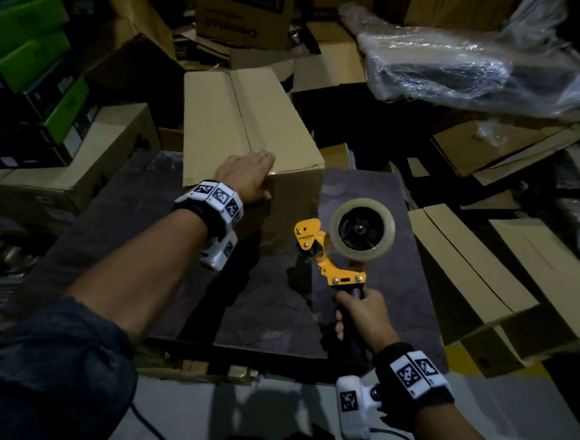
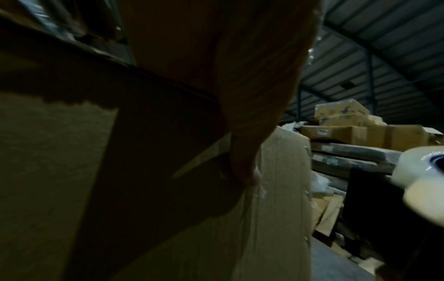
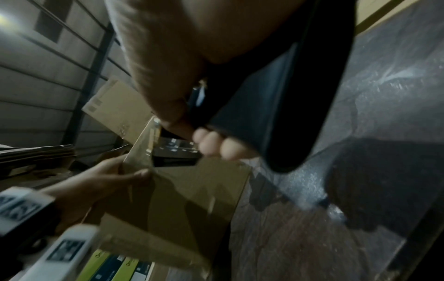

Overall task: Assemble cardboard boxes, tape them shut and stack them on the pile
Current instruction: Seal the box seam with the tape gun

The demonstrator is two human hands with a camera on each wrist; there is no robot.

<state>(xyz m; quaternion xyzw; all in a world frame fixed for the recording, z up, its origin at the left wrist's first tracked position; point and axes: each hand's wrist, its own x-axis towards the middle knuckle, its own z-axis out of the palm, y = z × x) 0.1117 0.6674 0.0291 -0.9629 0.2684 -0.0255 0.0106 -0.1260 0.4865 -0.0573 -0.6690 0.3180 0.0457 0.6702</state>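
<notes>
A plain cardboard box stands on the far side of a dark table, its top flaps folded down with a seam along the middle. My left hand holds its near top edge, fingers on top and thumb down the front face. The right wrist view shows that hand pinching the box. My right hand grips the black handle of a yellow tape dispenser. Its clear roll hangs above the table, right of the box and apart from it.
Brown boxes lie stacked to the right of the table, and another carton sits to the left below green boxes. A plastic-wrapped bundle lies at the back right. A printed carton stands behind the box.
</notes>
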